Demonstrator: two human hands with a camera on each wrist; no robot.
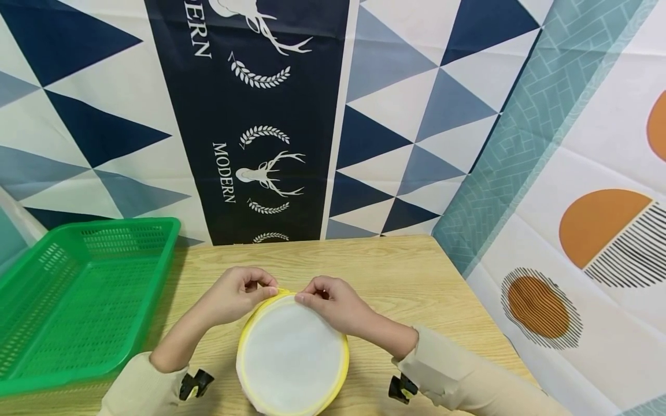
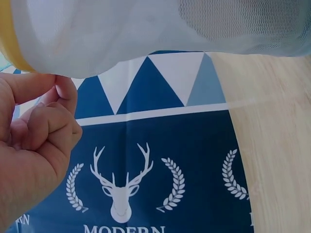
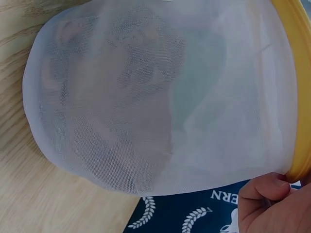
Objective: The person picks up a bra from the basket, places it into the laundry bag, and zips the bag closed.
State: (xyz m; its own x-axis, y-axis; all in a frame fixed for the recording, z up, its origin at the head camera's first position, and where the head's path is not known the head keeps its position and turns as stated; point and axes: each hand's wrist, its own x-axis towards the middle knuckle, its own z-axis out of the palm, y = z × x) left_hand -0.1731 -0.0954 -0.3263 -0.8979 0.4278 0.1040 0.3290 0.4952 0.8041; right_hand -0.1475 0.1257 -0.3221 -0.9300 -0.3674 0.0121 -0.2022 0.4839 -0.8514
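Observation:
A round white mesh laundry bag with a yellow band round its top stands in front of me over the table. At the far side of that rim, my left hand pinches the yellow edge between thumb and forefinger. Close to its right, my right hand pinches the same rim, thumb on top. The left wrist view shows the bag's pale mesh side above the curled left fingers. Seen from the right wrist, the mesh is see-through, and the right fingertips are partly cut off by the frame.
A green plastic basket with slotted walls stands at the left on the wooden table. Behind the table's far edge hangs a patterned cloth with deer heads and triangles. Another printed cloth covers the right side.

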